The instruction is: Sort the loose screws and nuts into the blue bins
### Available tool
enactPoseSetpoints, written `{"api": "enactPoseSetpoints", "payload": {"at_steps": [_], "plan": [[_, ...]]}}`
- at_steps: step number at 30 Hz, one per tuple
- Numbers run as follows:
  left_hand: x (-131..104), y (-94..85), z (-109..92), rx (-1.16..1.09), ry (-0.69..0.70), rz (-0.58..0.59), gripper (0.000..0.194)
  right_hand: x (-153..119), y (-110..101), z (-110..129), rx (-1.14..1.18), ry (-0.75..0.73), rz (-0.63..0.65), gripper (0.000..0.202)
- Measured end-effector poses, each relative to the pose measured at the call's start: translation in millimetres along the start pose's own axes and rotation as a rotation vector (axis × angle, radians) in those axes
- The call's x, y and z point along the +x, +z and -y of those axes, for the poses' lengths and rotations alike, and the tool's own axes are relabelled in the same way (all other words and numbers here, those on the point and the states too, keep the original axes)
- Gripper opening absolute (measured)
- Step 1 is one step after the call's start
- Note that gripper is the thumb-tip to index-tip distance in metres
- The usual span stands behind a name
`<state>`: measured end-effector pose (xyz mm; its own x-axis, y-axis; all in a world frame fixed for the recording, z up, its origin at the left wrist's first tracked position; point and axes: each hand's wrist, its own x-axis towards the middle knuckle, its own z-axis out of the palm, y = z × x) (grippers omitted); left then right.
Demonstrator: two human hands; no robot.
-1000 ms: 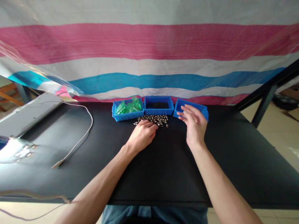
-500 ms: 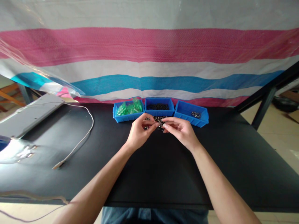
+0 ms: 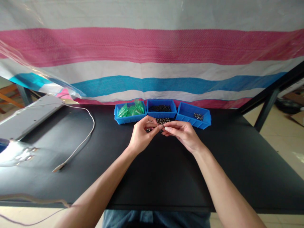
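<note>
My left hand [image 3: 144, 132] and my right hand [image 3: 182, 133] meet fingertip to fingertip over the table, thumbs pressed against the index fingers. Whatever sits in the two pinches is too small to make out. Just beyond and beneath the fingers lies a heap of small shiny metal parts [image 3: 163, 121], partly hidden by the hands. Behind it stand three blue bins: the left bin [image 3: 130, 120] holds green translucent plastic pieces [image 3: 131, 110], the middle bin [image 3: 161, 114] small black parts [image 3: 161, 108], and the right bin [image 3: 201, 123] a few small metallic pieces [image 3: 198, 117].
A white cable [image 3: 91, 134] curves over the black table [image 3: 163, 177] on the left. Farther left are a grey-white panel [image 3: 30, 118] and a clear plastic bag [image 3: 17, 155]. A striped tarp [image 3: 152, 47] hangs behind the bins. A black metal frame [image 3: 267, 109] stands at the right.
My right hand has shifted slightly left, and its fingertips now meet those of my left hand. My left hand stays almost in place. The bins look unchanged.
</note>
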<state>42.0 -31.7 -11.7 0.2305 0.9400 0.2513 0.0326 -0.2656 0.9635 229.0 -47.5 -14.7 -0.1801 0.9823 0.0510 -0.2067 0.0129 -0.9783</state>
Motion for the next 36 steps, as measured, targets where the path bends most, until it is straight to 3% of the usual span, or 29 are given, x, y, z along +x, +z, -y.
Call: {"api": "enactPoseSetpoints", "payload": {"at_steps": [3, 5, 9, 12, 21, 36], "plan": [[0, -2.5, 1, 0.100, 0.058, 0.033, 0.024, 0, 0, 0, 0.011, 0.012, -0.028, 0.020], [0, -6.3, 4, 0.330, 0.164, 0.059, 0.015, 3, 0, -2, 0.012, -0.017, -0.131, 0.021], [1, -13.9, 16, 0.903, 0.342, 0.178, 0.018, 9, -4, -3, 0.010, -0.317, -0.588, 0.023], [1, -15.9, 24, 1.052, 0.333, 0.252, 0.019, 12, -9, -3, 0.004, -0.453, -0.793, 0.032], [2, -14.8, 26, 1.015, 0.300, 0.250, 0.024, 10, -4, -5, -0.096, -0.406, -0.628, 0.025], [6, -17.4, 31, 0.989, 0.363, 0.199, 0.024, 9, -4, -4, -0.110, -0.331, -0.577, 0.018]]}}
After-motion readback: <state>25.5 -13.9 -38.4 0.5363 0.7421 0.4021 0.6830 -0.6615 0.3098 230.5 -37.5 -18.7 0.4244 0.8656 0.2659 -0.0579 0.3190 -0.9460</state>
